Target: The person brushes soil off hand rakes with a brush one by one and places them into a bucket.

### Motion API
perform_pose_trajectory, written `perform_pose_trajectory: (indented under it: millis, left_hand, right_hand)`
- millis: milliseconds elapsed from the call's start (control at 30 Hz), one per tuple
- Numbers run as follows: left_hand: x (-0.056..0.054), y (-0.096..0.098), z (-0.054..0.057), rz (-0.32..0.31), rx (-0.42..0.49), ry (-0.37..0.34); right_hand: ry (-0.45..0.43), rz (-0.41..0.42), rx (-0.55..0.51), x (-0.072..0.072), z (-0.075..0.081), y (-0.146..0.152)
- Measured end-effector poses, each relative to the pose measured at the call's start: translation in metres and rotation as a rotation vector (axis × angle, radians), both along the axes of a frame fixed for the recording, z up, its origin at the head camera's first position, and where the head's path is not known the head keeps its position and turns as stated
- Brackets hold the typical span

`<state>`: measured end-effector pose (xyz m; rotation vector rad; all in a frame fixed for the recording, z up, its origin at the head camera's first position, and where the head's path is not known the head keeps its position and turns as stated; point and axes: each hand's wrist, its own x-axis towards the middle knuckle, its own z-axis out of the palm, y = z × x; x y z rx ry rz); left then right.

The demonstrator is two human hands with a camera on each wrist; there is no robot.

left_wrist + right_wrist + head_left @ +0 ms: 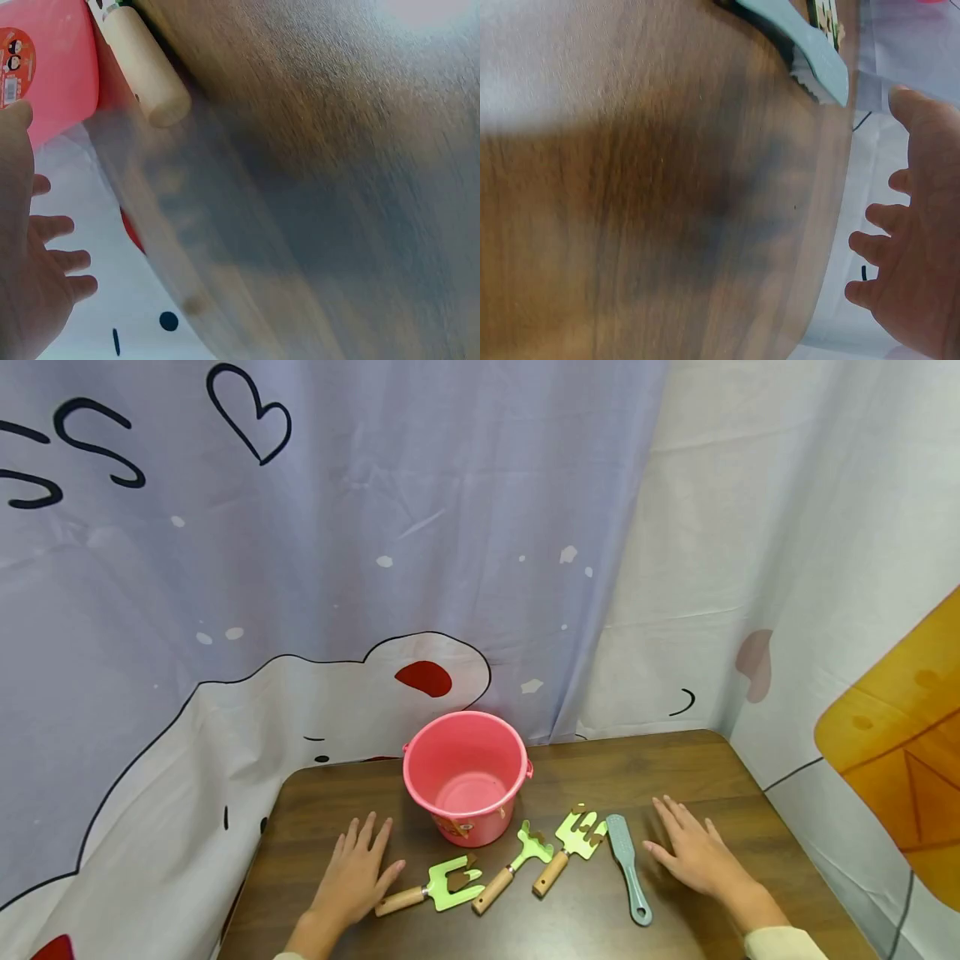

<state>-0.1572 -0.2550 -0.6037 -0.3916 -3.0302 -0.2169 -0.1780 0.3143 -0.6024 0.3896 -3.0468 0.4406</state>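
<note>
My left hand [351, 875], fingers spread and holding nothing, hovers over the table's left side. Close to its thumb is a small garden fork [438, 887] with a green head and wooden handle [146, 67]. Beside that lie a small green hand rake [517, 860] and another green pronged garden tool [573, 837], both wooden-handled. A pink bucket [483, 828] stands upright behind them. My right hand [693, 853] is also spread and holds nothing, just right of a blue-grey brush [628, 864]. White bristles [807, 76] show under the brush head in the right wrist view.
The brown wooden table [600, 935] has rounded back corners. A printed cloth curtain [450, 527] hangs right behind it, and a pale cloth [847, 610] with an orange figure hangs along the right side.
</note>
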Motion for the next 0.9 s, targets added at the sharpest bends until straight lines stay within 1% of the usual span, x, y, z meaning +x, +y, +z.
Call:
perform_pose_trajectory:
  millis: [300, 433, 633, 767, 900]
  left_hand:
    - [0.003, 0.011, 0.002, -0.040, 0.005, 0.061]
    - [0.003, 0.016, 0.002, -0.051, -0.001, 0.076]
    - [0.003, 0.022, 0.004, -0.056, 0.002, 0.045]
    - [0.005, 0.026, 0.004, -0.055, 0.011, 0.021]
    - [0.006, 0.029, 0.003, -0.053, 0.013, 0.003]
  right_hand:
    - [0.042, -0.010, 0.011, 0.005, -0.004, -0.015]
    - [0.036, -0.010, -0.007, 0.007, -0.004, -0.023]
    - [-0.016, -0.040, -0.045, 0.008, -0.005, -0.034]
    - [-0.033, -0.062, -0.058, 0.007, -0.009, -0.040]
    - [-0.086, -0.091, -0.079, 0.007, -0.010, -0.045]
